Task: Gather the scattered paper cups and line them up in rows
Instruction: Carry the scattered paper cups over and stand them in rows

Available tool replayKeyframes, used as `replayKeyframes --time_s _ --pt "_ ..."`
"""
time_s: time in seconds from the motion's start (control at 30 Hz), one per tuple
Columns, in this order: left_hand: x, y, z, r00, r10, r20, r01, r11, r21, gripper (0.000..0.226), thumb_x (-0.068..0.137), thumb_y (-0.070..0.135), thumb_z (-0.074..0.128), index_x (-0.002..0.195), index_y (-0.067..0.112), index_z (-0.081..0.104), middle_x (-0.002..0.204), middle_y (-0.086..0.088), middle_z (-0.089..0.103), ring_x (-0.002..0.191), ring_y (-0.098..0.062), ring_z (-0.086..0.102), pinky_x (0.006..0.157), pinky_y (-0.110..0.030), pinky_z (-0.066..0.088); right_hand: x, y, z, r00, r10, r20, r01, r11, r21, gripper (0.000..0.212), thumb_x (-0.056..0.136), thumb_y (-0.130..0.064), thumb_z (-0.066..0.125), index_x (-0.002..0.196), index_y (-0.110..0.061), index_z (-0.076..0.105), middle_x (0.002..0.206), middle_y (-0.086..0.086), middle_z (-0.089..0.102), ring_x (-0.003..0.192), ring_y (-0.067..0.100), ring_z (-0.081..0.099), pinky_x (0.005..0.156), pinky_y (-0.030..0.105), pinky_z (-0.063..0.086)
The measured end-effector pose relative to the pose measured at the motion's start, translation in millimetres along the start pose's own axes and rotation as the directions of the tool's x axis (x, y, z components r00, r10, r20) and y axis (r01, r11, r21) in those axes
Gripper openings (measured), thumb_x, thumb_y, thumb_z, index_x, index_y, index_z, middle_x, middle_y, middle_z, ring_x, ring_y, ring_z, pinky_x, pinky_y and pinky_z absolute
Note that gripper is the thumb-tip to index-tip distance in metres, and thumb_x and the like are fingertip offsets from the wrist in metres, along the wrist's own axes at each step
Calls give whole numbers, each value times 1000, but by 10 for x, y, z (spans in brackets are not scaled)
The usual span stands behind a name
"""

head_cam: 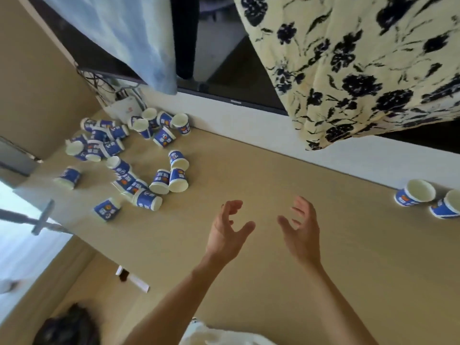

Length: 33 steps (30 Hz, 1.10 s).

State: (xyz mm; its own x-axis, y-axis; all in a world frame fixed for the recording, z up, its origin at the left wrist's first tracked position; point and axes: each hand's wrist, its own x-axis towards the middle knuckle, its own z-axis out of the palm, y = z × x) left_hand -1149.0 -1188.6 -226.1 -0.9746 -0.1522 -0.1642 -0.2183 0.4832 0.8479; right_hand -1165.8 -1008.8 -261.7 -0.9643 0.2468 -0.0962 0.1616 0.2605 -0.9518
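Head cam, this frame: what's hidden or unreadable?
Head view only.
- Cups in the pile overlap and blur: no exact count.
- far-right cup: cut off by frame edge.
- Cup print: too small, blurred.
- screen: mostly covered by floral cloth and blue cloth.

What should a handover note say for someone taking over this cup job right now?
Left hand open, empty, above the table.
Right hand open, empty, beside it.
Scattered cups lie at the table's far left, many tipped over; two upright cups stand side by side at the right edge.
Done: at most those two placed.
Left: gather the scattered ones and line them in rows.
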Motion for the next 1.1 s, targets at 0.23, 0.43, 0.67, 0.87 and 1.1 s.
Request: replayKeyframes --time_s 0.23,0.43,0.67,0.87,1.1 --pt "244 -760 -964 979 -112 -169 108 994 -34 47 83 17 78 126 11 58 122 0 63 112 -17 58 93 -35 50 -216 -226 827 989 33 143 -26 998 -53 62 86 -1 74 141 -8 46 129 11 58 112 24 60 87 27 49" --pt "613 -1558 -1580 797 -456 -395 397 890 -225 51 84 28 75 127 14 52 120 1 53 117 -23 53 100 -41 46 -322 -359 1413 976 18 218 12 991 -136 58 86 -3 74 138 -9 49 128 9 58 106 23 61 89 37 53" --pt "1219 -2076 -1810 422 -871 -250 623 480 -618 97 64 53 87 134 5 40 136 -16 50 126 -35 52 104 -49 47 -434 -443 1897 966 36 257 11 984 -179 56 86 -2 74 136 -9 50 127 11 57 102 21 64 84 30 52" --pt "1588 -2111 -1743 381 -899 -218 630 424 -650 105 58 53 90 134 3 37 137 -17 50 127 -35 53 106 -48 47 -473 -464 1949 964 65 257 -6 974 -225 56 87 -5 75 137 -13 49 126 6 56 103 16 65 82 25 51" --pt "1747 -2215 -1775 336 -926 -170 597 349 -723 100 59 47 92 132 4 39 134 -15 53 124 -34 55 105 -48 48 -380 -510 1914 969 100 225 -31 957 -289 55 87 -3 74 135 -15 49 125 8 57 100 18 65 86 37 54"
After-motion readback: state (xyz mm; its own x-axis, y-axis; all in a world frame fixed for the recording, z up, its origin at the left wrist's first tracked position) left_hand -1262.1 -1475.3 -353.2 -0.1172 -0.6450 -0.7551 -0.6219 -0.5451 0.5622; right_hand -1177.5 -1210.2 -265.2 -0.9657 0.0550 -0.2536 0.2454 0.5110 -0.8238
